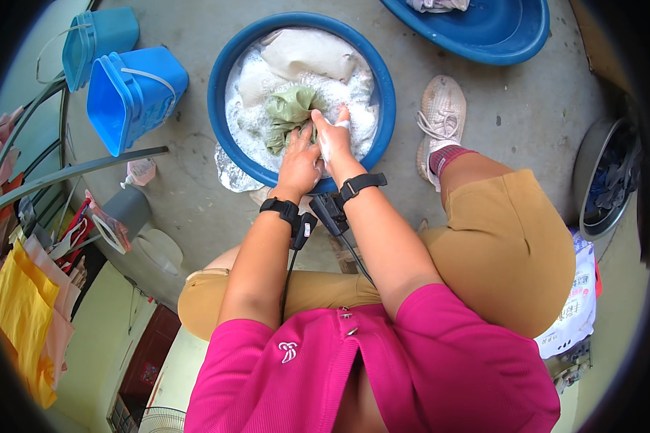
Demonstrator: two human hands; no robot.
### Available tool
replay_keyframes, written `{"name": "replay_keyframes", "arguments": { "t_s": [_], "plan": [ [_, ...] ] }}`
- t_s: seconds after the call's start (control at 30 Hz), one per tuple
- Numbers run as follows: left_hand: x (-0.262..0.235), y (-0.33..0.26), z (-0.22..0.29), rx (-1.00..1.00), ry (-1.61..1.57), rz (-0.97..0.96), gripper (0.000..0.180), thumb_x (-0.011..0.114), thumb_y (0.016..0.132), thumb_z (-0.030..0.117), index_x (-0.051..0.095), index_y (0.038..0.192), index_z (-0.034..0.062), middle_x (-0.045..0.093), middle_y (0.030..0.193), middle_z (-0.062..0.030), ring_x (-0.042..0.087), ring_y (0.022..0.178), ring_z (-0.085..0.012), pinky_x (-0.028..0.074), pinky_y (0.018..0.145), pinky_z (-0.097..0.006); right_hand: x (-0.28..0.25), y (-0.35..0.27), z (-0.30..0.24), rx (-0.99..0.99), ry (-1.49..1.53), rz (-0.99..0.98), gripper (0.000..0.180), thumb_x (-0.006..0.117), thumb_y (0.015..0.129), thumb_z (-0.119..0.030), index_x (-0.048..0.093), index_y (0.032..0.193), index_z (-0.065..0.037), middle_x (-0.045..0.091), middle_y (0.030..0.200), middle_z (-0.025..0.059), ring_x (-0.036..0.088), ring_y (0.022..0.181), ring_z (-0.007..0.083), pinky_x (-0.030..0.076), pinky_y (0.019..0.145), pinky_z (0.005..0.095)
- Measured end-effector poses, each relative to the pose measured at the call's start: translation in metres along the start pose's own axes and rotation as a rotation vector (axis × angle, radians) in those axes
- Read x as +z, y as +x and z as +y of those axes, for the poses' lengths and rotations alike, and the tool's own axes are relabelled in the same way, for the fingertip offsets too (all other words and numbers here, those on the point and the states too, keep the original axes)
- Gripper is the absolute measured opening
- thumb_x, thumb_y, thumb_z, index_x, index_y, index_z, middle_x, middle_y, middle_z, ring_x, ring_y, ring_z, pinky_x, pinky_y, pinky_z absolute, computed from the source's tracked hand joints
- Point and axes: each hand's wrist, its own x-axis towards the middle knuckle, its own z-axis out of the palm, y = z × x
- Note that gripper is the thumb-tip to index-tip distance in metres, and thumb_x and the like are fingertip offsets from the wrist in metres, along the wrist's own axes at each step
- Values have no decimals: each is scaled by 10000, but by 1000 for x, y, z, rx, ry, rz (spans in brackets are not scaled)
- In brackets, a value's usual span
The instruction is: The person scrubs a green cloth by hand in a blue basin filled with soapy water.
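Note:
A round blue basin (215, 101) on the floor before me holds sudsy water and pale soaked fabric (310, 54). A bunched green cloth (290, 105) rises from the foam near the middle. My left hand (300, 164) has its fingers closed on the near side of this cloth. Beside it, my right hand (332, 141) is open at the cloth's right edge, thumb touching the cloth and a finger spread away. Suds cling to the right hand, and its lower fingers are hidden. Each wrist wears a black strap with a cabled device.
Another blue tub (484, 36) with some fabric stands at the far right. Two blue buckets (141, 94) are at the left, near a metal rack (79, 173) with hanging clothes. A metal basin (585, 180) of dark clothes is at the right, beyond my shoe (440, 119).

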Motion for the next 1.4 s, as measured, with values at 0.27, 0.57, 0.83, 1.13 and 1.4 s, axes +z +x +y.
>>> {"name": "replay_keyframes", "arguments": {
  "t_s": [0.27, 0.57, 0.83, 1.13, 1.4],
  "plan": [
    [20, 3, 0, -249, 74, -172, 450, 565, 736, 196, 522, 1140, 1, 338, 1332, -183, 302, 1219, -378, 338, 966, -407, -4, -6, 7, -27, 61, -162, 776, 620, 745, -7, 129, 1346, -26, 418, 1162, 189, 487, 976, 242, 434, 790, 314],
    [-34, 13, -25, -701, -893, 266, 217, 497, 800, 117, 495, 971, -16, 550, 663, -69, 542, 619, -142, 453, 594, -259, -8, -22, -24, -177, -1202, -131, 365, 541, 691, -137, 540, 1053, -93, 569, 1010, 152, 548, 955, 330, 453, 790, 411],
    [-37, 22, -26, -431, -731, 271, 274, 553, 807, 162, 573, 1037, 15, 569, 1018, -127, 533, 916, -209, 390, 845, -282, -9, 10, 6, -372, -343, -389, 283, 591, 716, -197, 563, 959, -54, 515, 1014, 137, 510, 974, 268, 395, 822, 317],
    [-39, 3, 3, -11, -260, 406, 261, 445, 881, 206, 551, 971, -14, 519, 921, -201, 466, 854, -350, 358, 813, -394, 19, -21, -23, 267, 186, -386, 911, 611, 784, -432, 115, 1318, 115, 379, 1256, 231, 425, 1119, 255, 342, 936, 320],
    [-56, -2, 8, -303, -395, 290, 221, 450, 882, 205, 556, 906, 13, 547, 863, -184, 508, 776, -371, 423, 693, -381, 28, -36, -24, 276, 91, -278, 446, 577, 810, -441, 528, 920, -12, 555, 783, 56, 521, 693, 143, 433, 640, 263]
  ]
}}
